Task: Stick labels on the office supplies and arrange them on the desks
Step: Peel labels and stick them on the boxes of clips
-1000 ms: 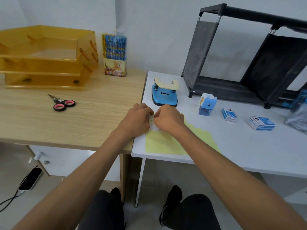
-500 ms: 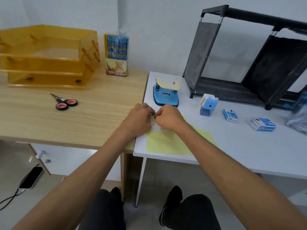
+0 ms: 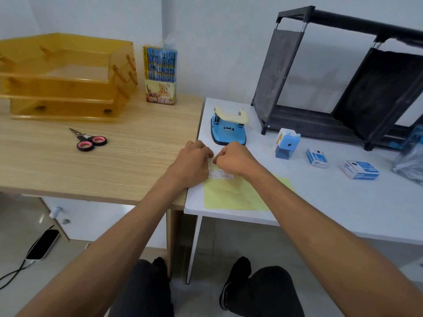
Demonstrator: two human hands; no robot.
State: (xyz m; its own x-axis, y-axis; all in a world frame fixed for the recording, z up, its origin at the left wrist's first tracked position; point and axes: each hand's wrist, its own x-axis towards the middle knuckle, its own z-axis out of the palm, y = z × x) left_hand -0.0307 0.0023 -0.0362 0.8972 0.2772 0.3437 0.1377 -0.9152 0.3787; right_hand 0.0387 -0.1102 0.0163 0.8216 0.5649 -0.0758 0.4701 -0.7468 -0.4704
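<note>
"On the white desk (image 3: 320, 202), left end: what do you log for the hands?"

"From my remote feed I note both of them on the label sheet (image 3: 220, 176). It is a white strip with handwriting, lying on the top edge of a yellow paper (image 3: 231, 195). Left hand (image 3: 192, 163): fingers curled, pinching the strip's left side. Right hand (image 3: 233, 160): fist-like, pinching its upper edge. Knuckles hide the fingertips."

"And the supplies?"

"Blue hole punch (image 3: 229, 128) sits just behind the hands. To its right I see a blue pencil sharpener (image 3: 286, 145), a small box (image 3: 317, 157) and a larger box (image 3: 359, 170), each standing apart, with a black rack (image 3: 286, 72) behind. The wooden desk (image 3: 114, 170) carries pink-handled scissors (image 3: 90, 140), an amber tray stack (image 3: 64, 76) and an upright pencil pack (image 3: 160, 74)."
</note>
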